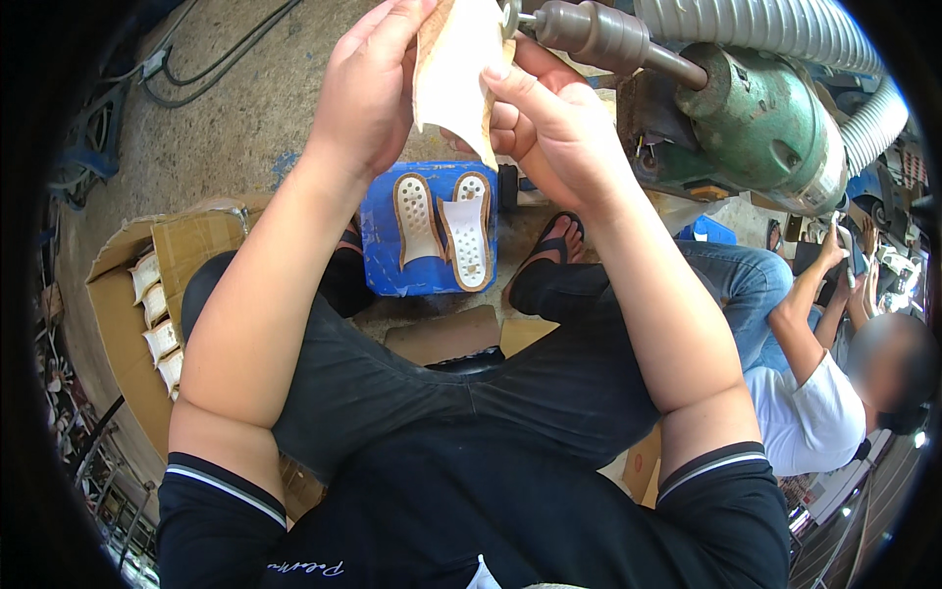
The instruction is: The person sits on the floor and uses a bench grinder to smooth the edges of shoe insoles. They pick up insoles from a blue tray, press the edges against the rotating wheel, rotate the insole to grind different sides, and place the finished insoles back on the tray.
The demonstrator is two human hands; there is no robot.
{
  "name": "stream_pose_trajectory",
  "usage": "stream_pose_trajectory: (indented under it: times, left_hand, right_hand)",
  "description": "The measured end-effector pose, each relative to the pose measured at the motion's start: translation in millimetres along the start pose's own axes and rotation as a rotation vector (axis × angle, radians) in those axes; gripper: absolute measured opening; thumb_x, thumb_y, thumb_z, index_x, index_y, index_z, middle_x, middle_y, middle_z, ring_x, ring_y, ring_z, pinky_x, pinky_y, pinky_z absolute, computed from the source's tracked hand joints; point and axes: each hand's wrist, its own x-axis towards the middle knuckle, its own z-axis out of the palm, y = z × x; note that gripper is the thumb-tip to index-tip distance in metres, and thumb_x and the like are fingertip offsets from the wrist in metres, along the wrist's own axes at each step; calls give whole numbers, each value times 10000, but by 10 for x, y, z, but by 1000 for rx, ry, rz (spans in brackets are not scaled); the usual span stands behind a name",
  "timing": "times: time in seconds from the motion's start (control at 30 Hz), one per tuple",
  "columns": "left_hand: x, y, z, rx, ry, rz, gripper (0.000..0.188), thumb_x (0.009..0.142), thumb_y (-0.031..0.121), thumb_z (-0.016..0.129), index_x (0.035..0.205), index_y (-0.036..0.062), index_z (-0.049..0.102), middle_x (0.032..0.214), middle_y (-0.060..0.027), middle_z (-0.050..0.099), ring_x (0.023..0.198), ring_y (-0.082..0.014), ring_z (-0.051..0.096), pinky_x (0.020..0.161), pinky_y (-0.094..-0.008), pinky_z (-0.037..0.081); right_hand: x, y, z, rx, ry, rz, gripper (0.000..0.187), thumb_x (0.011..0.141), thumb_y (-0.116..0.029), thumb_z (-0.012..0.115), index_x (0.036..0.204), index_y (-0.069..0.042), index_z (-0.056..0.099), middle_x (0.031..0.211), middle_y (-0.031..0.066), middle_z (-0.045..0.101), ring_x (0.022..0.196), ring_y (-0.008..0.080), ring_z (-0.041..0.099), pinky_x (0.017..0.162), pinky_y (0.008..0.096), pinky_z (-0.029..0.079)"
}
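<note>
My left hand (368, 88) and my right hand (561, 123) hold a white, curved insole piece (456, 69) with a brown, cork-like edge. The left fingers pinch its left side. My right thumb lies on its white face, and the other right fingers are behind it. Close to its upper right edge is a small round tool head (509, 18) in the brown chuck (594, 37) of a green motor (760, 123); whether they touch I cannot tell. Below my hands, perforated white insoles (418, 226) with brown rims lie on a blue stool (383, 265).
An open cardboard box (123, 324) at the left holds several white pieces (160, 341). Grey ribbed hoses (765, 25) run behind the motor. To the right sits another person in a white shirt (805, 412). Black cables (182, 98) lie on the floor at the upper left.
</note>
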Motion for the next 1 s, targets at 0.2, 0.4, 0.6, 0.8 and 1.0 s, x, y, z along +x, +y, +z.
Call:
stream_pose_trajectory:
  times: [0.2,0.4,0.6,0.8,1.0]
  left_hand:
    - [26,-203,-41,44,244,-80,449,1140,379,440,1351,24,619,1216,-102,722,1097,-183,707,975,-365,564]
    - [-257,-155,65,-146,177,-181,454,1127,357,438,1361,12,617,1223,-122,728,1100,-216,716,998,-377,560]
    - [-366,-81,177,-137,140,-108,385,1107,300,492,1371,29,564,1271,-113,687,1185,-209,668,1046,-373,522]
    - [-297,-73,112,-137,92,-64,402,1116,306,484,1387,22,568,1283,-122,689,1196,-211,668,1059,-380,516]
    - [-171,-42,96,-145,104,-58,432,1135,305,446,1418,6,574,1326,-124,690,1214,-216,668,1070,-403,511]
  right_hand:
    - [-82,-25,2,3,-53,138,518,1022,-107,661,1475,30,451,1197,169,716,944,246,767,830,359,649]
    - [-317,-147,-44,-93,-110,193,574,1042,-125,645,1552,2,414,1216,142,720,964,227,769,809,334,644]
    - [-419,-191,8,-68,-125,155,632,1039,-142,657,1596,-23,381,1102,118,742,868,193,763,770,314,640]
    - [-380,-211,64,-41,-108,112,581,1034,-125,652,1551,27,436,1088,114,738,822,167,739,725,290,614]
    - [-282,-170,34,-50,-90,73,593,1040,-141,649,1565,23,425,1112,107,736,823,158,739,727,289,610]
